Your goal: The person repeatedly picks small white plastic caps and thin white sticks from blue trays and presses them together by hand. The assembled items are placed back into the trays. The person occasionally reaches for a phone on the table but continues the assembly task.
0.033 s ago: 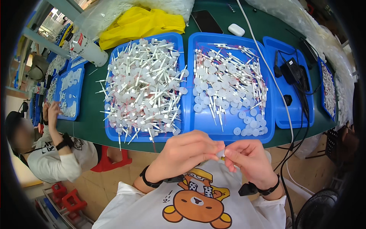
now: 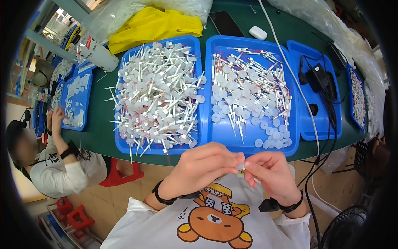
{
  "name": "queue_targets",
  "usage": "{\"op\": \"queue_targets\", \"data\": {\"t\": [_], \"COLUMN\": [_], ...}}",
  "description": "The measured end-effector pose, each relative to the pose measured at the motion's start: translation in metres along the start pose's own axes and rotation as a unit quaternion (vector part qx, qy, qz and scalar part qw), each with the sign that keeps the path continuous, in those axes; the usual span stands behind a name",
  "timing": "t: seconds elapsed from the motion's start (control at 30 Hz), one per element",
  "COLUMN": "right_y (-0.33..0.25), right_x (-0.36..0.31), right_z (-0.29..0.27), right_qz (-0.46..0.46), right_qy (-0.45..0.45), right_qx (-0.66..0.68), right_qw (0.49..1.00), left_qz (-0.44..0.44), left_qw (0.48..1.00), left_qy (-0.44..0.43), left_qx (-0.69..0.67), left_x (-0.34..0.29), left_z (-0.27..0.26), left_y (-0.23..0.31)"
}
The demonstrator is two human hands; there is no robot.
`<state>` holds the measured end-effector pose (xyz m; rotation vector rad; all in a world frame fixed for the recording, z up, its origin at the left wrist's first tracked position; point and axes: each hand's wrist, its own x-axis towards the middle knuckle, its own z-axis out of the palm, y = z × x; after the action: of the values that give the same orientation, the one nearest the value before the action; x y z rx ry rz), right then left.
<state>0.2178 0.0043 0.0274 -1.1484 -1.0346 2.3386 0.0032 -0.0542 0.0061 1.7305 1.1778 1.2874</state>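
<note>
My left hand (image 2: 208,168) and my right hand (image 2: 269,172) meet just past the table's near edge, fingertips pinched together. Between them shows a small whitish translucent piece (image 2: 241,166), mostly covered by the fingers; its full shape is hidden. Beyond my right hand lies a blue tray (image 2: 224,137) with loose translucent white discs (image 2: 274,137) at its near right and thin white sticks with red wires (image 2: 282,93) around them. Left of it, another blue tray (image 2: 124,147) is heaped with white sticks carrying discs (image 2: 157,95); several stick out over its rim.
A white cable (image 2: 302,91) crosses the right side. Behind it, a blue tray (image 2: 304,130) holds a black adapter (image 2: 318,78). At the back lie a yellow bag (image 2: 153,27), a phone (image 2: 226,23) and a white case (image 2: 258,32). A co-worker (image 2: 62,166) sits left.
My hands keep the same pinched pose. The co-worker's hand at the left has shifted slightly.
</note>
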Motion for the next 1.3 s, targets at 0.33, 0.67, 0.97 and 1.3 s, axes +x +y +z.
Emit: {"op": "queue_targets", "data": {"t": [0.33,0.67,0.97,1.3], "right_y": [-0.004,-0.007,-0.024,-0.047], "right_x": [-0.002,-0.007,0.007,0.047], "right_z": [0.001,-0.016,-0.053,-0.090], "right_qz": [-0.295,-0.284,-0.254,-0.224], "right_qy": [0.225,0.218,0.264,0.166], "right_qx": [-0.256,-0.394,-0.637,-0.721], "right_qw": [0.892,0.846,0.678,0.634], "left_qz": [-0.075,-0.048,-0.050,-0.126], "left_qw": [0.863,0.809,0.946,0.946], "left_qy": [0.392,0.238,-0.043,-0.030], "left_qx": [0.310,0.535,0.317,0.296], "left_x": [-0.003,0.015,0.013,0.023], "left_z": [-0.060,-0.062,0.043,0.066], "left_y": [-0.007,-0.005,-0.029,-0.045]}}
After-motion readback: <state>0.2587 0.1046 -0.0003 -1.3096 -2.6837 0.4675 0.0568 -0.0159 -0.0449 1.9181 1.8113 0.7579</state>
